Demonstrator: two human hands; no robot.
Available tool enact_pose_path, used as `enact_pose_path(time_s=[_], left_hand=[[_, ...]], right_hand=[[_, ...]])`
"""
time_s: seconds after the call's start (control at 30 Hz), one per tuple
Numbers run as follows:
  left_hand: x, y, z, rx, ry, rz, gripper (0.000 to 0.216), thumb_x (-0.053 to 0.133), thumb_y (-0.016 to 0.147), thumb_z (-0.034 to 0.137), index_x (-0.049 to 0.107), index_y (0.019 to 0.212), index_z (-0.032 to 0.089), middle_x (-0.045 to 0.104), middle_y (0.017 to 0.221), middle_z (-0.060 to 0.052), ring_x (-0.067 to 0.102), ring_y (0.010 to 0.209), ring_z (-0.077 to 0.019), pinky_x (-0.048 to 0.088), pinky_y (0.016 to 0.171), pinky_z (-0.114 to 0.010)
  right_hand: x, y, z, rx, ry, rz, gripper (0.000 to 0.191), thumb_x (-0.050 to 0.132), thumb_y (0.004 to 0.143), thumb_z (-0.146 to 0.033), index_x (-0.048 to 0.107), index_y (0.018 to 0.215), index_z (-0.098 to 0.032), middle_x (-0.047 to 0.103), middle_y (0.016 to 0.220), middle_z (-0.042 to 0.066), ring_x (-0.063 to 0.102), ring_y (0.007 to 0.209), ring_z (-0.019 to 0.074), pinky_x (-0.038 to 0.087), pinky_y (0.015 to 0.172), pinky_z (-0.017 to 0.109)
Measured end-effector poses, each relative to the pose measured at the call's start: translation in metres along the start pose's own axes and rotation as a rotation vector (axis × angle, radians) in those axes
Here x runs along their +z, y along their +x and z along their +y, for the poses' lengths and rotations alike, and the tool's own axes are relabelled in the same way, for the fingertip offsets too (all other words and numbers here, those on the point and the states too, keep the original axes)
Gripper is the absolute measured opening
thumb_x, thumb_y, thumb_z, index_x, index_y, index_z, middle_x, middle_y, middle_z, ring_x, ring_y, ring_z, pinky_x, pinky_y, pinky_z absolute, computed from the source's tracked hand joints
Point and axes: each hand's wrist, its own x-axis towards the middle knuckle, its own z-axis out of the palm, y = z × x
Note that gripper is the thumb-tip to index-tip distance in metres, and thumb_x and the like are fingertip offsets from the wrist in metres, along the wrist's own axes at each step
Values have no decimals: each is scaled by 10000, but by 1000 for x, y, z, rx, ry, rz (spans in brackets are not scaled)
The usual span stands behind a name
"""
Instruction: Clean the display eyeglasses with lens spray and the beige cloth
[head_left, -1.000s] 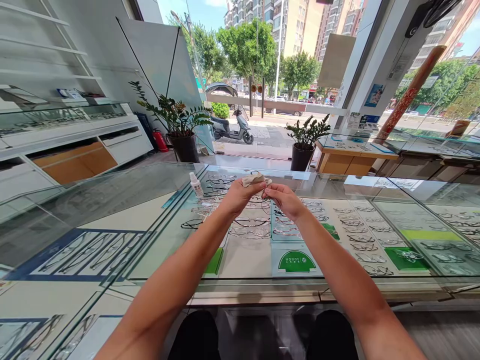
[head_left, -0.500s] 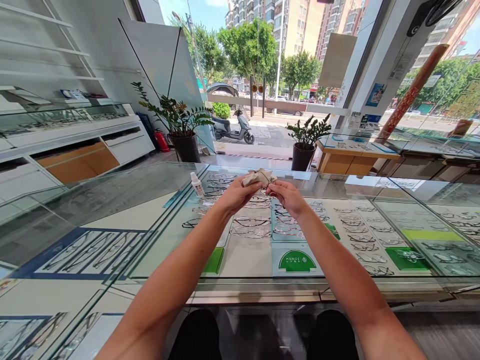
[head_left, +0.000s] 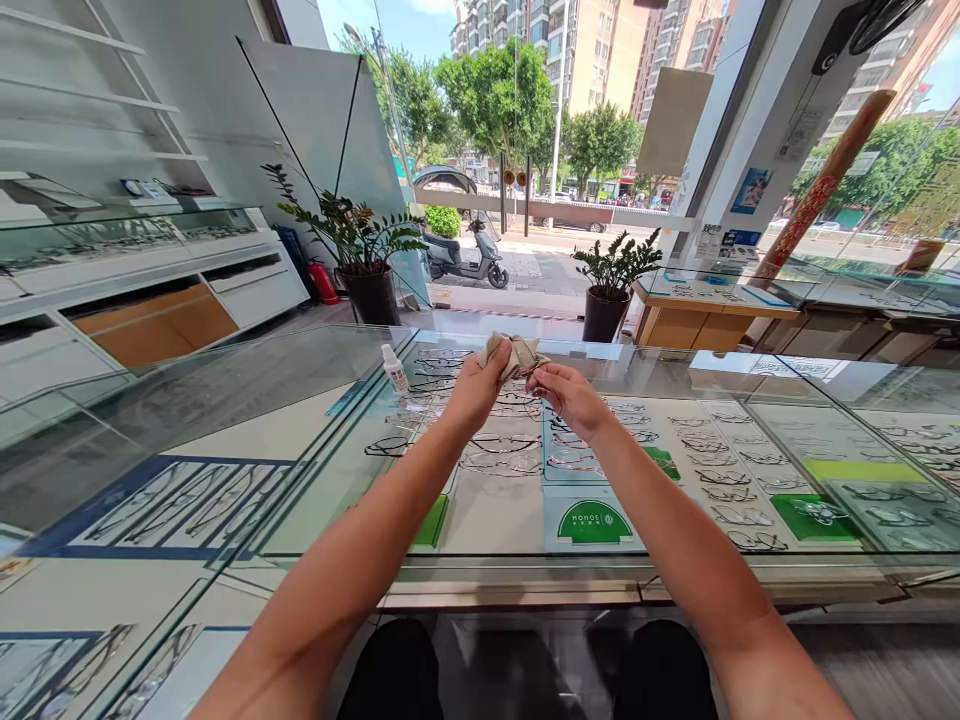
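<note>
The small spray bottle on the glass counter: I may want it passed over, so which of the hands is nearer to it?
Left. The left hand, gripping a cloth, is just right of the spray bottle; the right hand is farther right, beyond the left one.

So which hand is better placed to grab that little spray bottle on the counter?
Left. The left hand, gripping the cloth, is close beside the bottle, which stands on its side of the counter. The right hand pinches the glasses and would have to cross over.
</note>
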Motion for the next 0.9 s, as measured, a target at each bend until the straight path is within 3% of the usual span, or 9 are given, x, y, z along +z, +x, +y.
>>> enact_pose_path(time_s=[0.17,0.3,0.43,0.53,0.57,0.63,0.7,0.8,0.9], left_hand=[[-3,5,6,-52,-92,146,538,1004,714,508,703,1016,180,753,948,-33,704,851,-163,607,788,-297],[-1,1,8,-107,-61,83,552,1011,676,458,700,1030,172,749,958,-34,701,845,-159,616,766,-301],[1,-4,11,-116,20,34,536,975,619,399,723,1041,184,672,821,15,611,691,-122,503,598,-245],[-1,-5,14,-72,45,39,352,891,679,440,672,823,205,524,672,51,455,553,-91,380,517,-239],[-2,-5,14,-49,61,37,389,863,712,495,601,707,209,462,626,51,395,519,-88,332,497,-249],[-4,-6,14,23,137,37,616,795,789,647,409,554,228,345,558,45,291,482,-93,237,482,-280],[-6,-8,14,157,277,64,736,691,883,764,321,522,241,281,537,35,250,493,-111,210,508,-306],[-6,-14,17,452,594,135,657,615,983,746,485,594,233,444,625,-11,437,621,-172,386,635,-330],[-5,-19,21,647,811,125,461,799,883,686,731,917,231,715,1060,-105,656,1030,-280,520,925,-378]], right_hand=[[-11,2,-9,-89,137,135,380,962,708,-560,765,789,-244,725,904,21,623,853,169,539,778,298],[-19,3,-15,-123,186,191,364,963,694,-522,743,782,-246,731,949,26,637,875,170,548,770,287],[-19,2,-19,-117,135,179,363,914,740,-545,715,790,-245,743,975,44,647,899,183,553,800,307],[-18,1,-18,-107,114,157,382,910,741,-566,715,792,-242,749,977,48,648,899,185,551,807,311],[-18,1,-17,-105,116,151,384,912,740,-569,717,789,-242,748,969,47,645,891,184,549,806,312],[-18,1,-16,-104,129,134,375,912,752,-562,720,783,-242,744,942,40,639,872,181,547,807,313],[-19,0,-16,-103,139,98,357,908,777,-545,723,773,-239,734,907,33,637,861,178,542,818,313],[-20,-1,-18,-95,100,27,355,897,801,-533,719,751,-230,717,868,32,639,858,181,532,829,322],[-21,-2,-22,-73,4,-25,382,891,791,-553,707,723,-225,705,830,37,633,833,190,520,819,340]])
